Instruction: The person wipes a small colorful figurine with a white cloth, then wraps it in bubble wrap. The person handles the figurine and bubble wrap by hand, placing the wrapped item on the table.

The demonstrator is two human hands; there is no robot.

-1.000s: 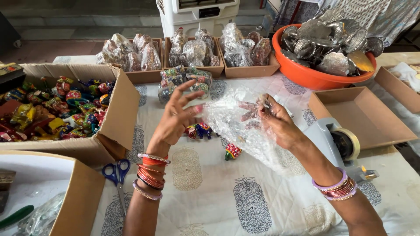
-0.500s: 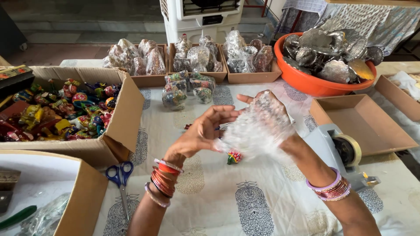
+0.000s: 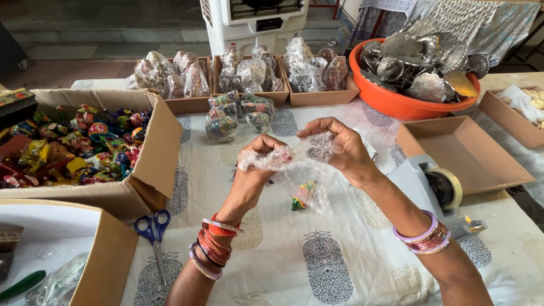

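Two hands meet above the middle of a tabletop (image 3: 340, 266) covered by a white cloth with grey block-printed motifs. Largest at its edges: an open brown cardboard box (image 3: 153, 164) on the left, filled with brightly painted small figurines; a round orange plastic basin (image 3: 396, 105) at upper right, heaped with silver-coloured wrapped pieces; an empty shallow cardboard tray (image 3: 464, 153) on the right. Three low cardboard trays (image 3: 317, 97) of clear-wrapped items line the far edge, before a white appliance. Another cardboard box (image 3: 107, 255) occupies the lower left corner.

Between the hands stretches a crumpled sheet of clear plastic wrap (image 3: 294, 161), its long axis running roughly left to right, raised off the cloth. The left hand (image 3: 258, 164) has its grip pinched narrow on the sheet's left end; the right hand (image 3: 343, 150) has its grip closed on the right end, fingers curled over the film. Both hold equally close to it. A small painted figurine (image 3: 300, 195), green, yellow and red, lies on the cloth directly below the sheet, seen partly through it, slightly nearer the right hand.

Smaller items: a grey tape dispenser (image 3: 436, 187) just right of the right forearm; blue-handled scissors (image 3: 152, 232) left of the left forearm; a few wrapped figurines (image 3: 224, 122) beyond the hands.
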